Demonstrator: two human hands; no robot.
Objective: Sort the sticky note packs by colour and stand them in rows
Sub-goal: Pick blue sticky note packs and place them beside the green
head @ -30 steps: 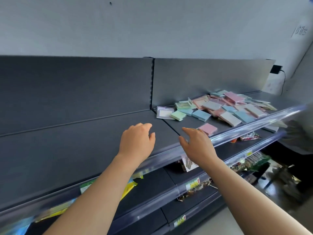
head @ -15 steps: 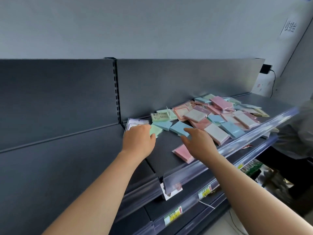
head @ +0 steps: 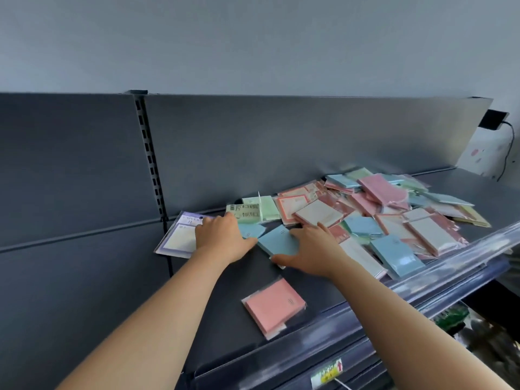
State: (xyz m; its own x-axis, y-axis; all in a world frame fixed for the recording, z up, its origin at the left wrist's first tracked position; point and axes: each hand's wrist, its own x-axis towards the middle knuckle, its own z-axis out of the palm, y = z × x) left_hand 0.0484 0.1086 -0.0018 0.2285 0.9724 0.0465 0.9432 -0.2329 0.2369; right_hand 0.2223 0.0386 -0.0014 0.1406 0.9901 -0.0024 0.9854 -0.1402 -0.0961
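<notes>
So everything's on one dark grey metal shelf (head: 247, 274), and none of it is sorted or stood up yet. The messy heap of pink, blue, green and white sticky note packs (head: 380, 190) lies flat and overlapping across the right half, from the back panel out to the clear plastic front rail (head: 422, 285).

The left grip (head: 222, 239) lies palm down near the shelf's back left corner. Its fingers are laid out fairly flat, with the tips over the right edge of a lavender-bordered wrapped pack (head: 180, 237), and it isn't closed round anything. Its thumb sticks out to the right, beside a small light blue pack (head: 251, 229).

The right grip (head: 312, 249) is palm down too, fingers spread and resting on a bigger light blue pack (head: 277, 240) at the heap's left edge. The thumb runs along that pack's near side, and I can't tell whether it's actually pinching it.

One salmon-pink pack in clear wrap (head: 274, 306) lies flat by itself near the front edge, well apart from the heap. A pale green pack (head: 267, 208) lies against the back panel, just past the left fingertips.
</notes>
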